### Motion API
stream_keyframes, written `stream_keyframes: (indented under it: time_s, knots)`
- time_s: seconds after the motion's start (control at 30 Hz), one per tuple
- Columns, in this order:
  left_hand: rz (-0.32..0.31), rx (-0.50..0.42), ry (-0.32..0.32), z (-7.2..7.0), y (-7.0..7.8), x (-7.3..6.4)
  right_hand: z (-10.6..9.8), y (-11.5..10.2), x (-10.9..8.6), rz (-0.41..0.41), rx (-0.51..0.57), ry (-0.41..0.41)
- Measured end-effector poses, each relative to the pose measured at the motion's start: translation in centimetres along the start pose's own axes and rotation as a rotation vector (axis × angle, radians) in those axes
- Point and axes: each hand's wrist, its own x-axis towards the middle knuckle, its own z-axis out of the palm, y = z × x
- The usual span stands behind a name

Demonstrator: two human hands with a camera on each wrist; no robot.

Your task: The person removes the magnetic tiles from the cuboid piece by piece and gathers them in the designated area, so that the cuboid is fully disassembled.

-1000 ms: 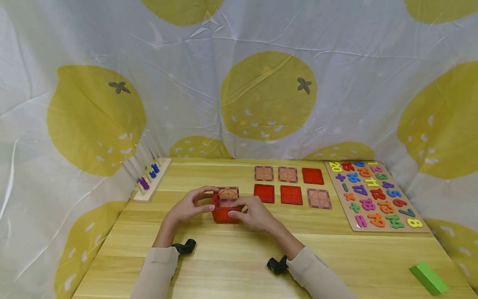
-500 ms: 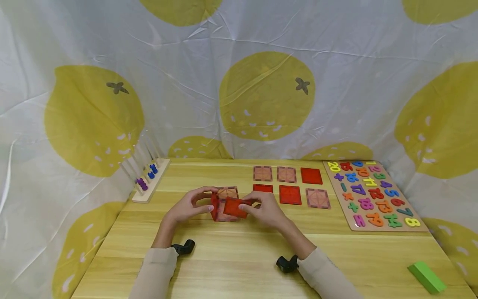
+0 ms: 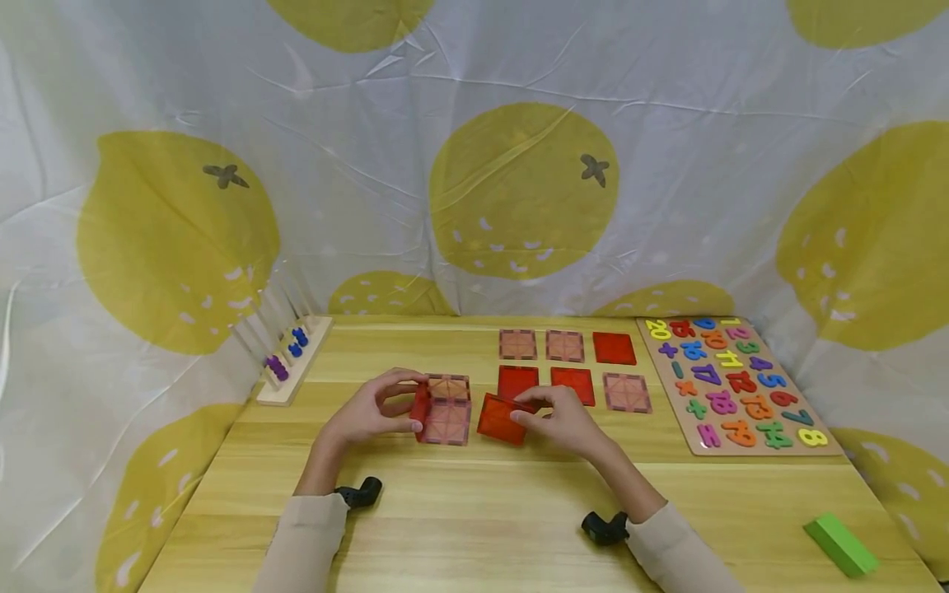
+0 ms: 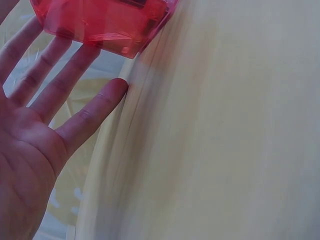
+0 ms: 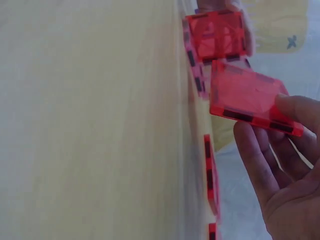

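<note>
My left hand [image 3: 366,409] holds an upright red magnetic tile [image 3: 420,409], its thumb at the near edge and fingers toward the far edge. That tile forms the left side of a small structure. A pale pink tile [image 3: 448,423] lies flat as its base, and another pale tile [image 3: 449,387] stands at the back. Between thumb and fingers, my right hand [image 3: 561,418] pinches a separate red magnetic tile [image 5: 245,95]. It is raised and tilted, just right of the structure. In the left wrist view, fingertips meet the red plastic [image 4: 95,20] from outside.
Behind my right hand lie two rows of flat tiles, among them a red one [image 3: 614,348] and a pink one [image 3: 627,393]. A number board [image 3: 685,428] is at right, a green block [image 3: 841,543] at front right, and a pegged bead stand [image 3: 300,371] at left.
My right hand has pulled the red tile off the structure's front and carried it rightward, uncovering the pink base. The left hand has stayed at the left wall.
</note>
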Motion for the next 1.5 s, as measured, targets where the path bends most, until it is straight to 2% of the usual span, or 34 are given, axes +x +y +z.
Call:
stream_keyframes:
  time_s: [0.2,0.47,0.63,0.83,1.0,1.23,1.5]
  knots:
    - [-0.019,0.006,0.006,-0.2,0.3,-0.2,-0.7,1.2,-0.6,-0.001,-0.037,-0.056]
    - [-0.028,0.012,0.007,-0.7,0.3,-0.2,-1.2,2.5,-0.9,0.036,-0.015,-0.098]
    - [-0.043,0.010,0.006,-0.7,0.3,-0.3,-1.3,3.1,-0.7,0.013,-0.088,-0.089]
    - [-0.052,0.015,0.011,-0.7,0.2,-0.4,-1.1,2.8,-0.9,-0.010,-0.125,-0.108]
    - [-0.044,0.008,0.012,-0.7,0.0,-0.4,-0.8,2.5,-1.1,0.002,-0.155,-0.141]
    - [-0.074,0.010,0.021,-0.6,0.2,-0.4,-0.4,2.5,-1.1,0.009,-0.222,-0.117]
    - [-0.124,0.002,0.055,-0.5,0.2,-0.6,-0.8,2.4,-1.2,0.015,-0.179,-0.094]
